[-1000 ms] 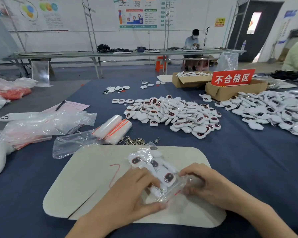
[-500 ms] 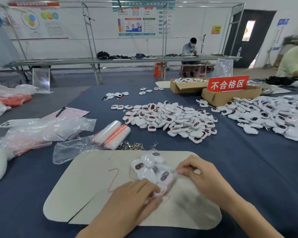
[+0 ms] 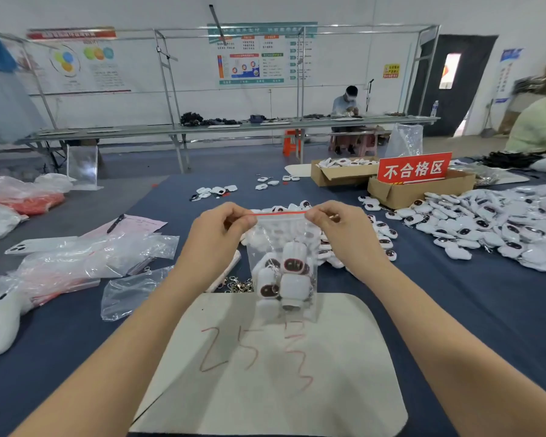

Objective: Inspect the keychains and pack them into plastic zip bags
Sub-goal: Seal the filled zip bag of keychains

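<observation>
Head view: A blue-covered table [image 3: 454,310] is strewn with stock. A broad heap of loose keychains [image 3: 501,228] spreads along the right side, beside a cardboard box [image 3: 413,193] bearing a red sign [image 3: 414,168]; a second box [image 3: 338,174] sits just left of it, slightly farther back. On the left lie crumpled empty plastic bags [image 3: 85,257], with a pen [image 3: 115,223] resting on pink paper [image 3: 142,223] beyond them. A smaller pile [image 3: 382,234] at mid-table is partly hidden behind the raised hands and bag. A cluster of metal clasps [image 3: 237,283] shows just past the far edge of a pale mat [image 3: 265,398] marked with red handwriting. Another worker [image 3: 347,104] sits at a far bench.

Above the mat, lifted off the table, a clear zip bag [image 3: 282,244] hangs upright, with several packed keychains [image 3: 292,266] bunched at its bottom. The left hand [image 3: 218,234] pinches the bag's top left corner between thumb and curled fingers. The right hand [image 3: 341,231] pinches the top right corner likewise, with the red seal strip [image 3: 279,213] stretched taut between them.
</observation>
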The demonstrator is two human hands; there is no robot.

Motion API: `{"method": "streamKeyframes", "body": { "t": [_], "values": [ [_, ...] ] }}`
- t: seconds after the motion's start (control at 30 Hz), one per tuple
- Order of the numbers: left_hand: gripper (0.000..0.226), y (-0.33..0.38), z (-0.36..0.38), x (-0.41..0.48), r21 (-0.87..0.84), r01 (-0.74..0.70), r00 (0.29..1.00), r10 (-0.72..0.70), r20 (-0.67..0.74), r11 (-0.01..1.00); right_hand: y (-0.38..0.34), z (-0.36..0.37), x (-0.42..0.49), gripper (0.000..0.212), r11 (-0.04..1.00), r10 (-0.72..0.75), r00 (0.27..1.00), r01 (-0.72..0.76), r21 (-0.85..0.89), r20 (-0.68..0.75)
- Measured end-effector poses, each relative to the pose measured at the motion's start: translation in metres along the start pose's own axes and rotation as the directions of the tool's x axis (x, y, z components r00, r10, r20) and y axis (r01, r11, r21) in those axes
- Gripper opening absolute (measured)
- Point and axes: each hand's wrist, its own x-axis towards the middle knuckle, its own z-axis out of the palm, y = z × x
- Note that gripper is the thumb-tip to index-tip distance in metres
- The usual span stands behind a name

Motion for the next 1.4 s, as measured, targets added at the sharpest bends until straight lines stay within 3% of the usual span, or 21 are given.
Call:
{"method": "streamKeyframes", "body": {
  "t": [0.13,0.23,0.3,0.37,0.43,0.57,0.63,0.77,0.87,1.03,1.27,1.33,1.4],
  "values": [
    [0.021,0.006,0.001,0.007,0.051,-0.087,0.996,0.087,0.003,0.995,0.004,-0.001,0.012,0.015,1.0,0.016,0.999,-0.015,0.022,-0.037],
    [0.007,0.005,0.021,-0.023,0.213,-0.318,0.948,0.311,0.068,0.924,0.022,-0.002,0.004,0.018,0.998,0.053,0.998,-0.052,0.025,-0.037],
    [0.009,-0.002,0.045,-0.054,0.345,-0.441,0.897,0.394,0.202,0.829,0.046,0.001,-0.013,0.019,0.981,0.183,0.983,-0.184,0.065,0.024],
    [0.014,-0.012,0.075,-0.084,0.381,-0.489,0.866,0.382,0.324,0.785,0.076,0.006,-0.039,0.018,0.927,0.339,0.934,-0.352,0.131,0.111],
    [0.022,-0.017,0.099,-0.11,0.355,-0.495,0.856,0.377,0.353,0.793,0.104,0.008,-0.065,0.022,0.88,0.425,0.892,-0.447,0.161,0.157],
    [0.006,-0.012,0.13,-0.136,0.392,-0.509,0.847,0.366,0.385,0.766,0.127,0.001,-0.085,0.021,0.834,0.492,0.86,-0.51,0.21,0.132],
    [0.014,-0.006,0.138,-0.139,0.417,-0.503,0.851,0.349,0.392,0.757,0.129,0.0,-0.086,0.014,0.836,0.494,0.857,-0.514,0.193,0.143],
    [0.026,-0.001,0.145,-0.139,0.514,-0.498,0.859,0.314,0.405,0.698,0.132,0.001,-0.084,0.021,0.806,0.535,0.837,-0.546,0.228,0.112],
    [0.016,-0.004,0.142,-0.142,0.512,-0.431,0.895,0.277,0.351,0.743,0.133,0.001,-0.08,0.02,0.736,0.59,0.801,-0.586,0.337,0.104],
    [0.023,-0.009,0.136,-0.148,0.522,-0.35,0.926,0.204,0.317,0.778,0.136,0.005,-0.078,0.022,0.699,0.618,0.78,-0.601,0.387,0.096],
    [0.014,-0.009,0.134,-0.151,0.455,-0.269,0.959,0.191,0.21,0.849,0.127,0.003,-0.081,0.027,0.73,0.605,0.793,-0.59,0.345,0.075],
    [0.015,-0.009,0.133,-0.151,0.427,-0.253,0.962,0.177,0.21,0.868,0.122,0.004,-0.087,0.027,0.801,0.571,0.82,-0.565,0.198,0.034],
    [0.014,-0.009,0.128,-0.151,0.401,-0.261,0.961,0.199,0.191,0.878,0.111,0.005,-0.096,0.027,0.901,0.433,0.9,-0.433,0.008,-0.05]
  ]
}}
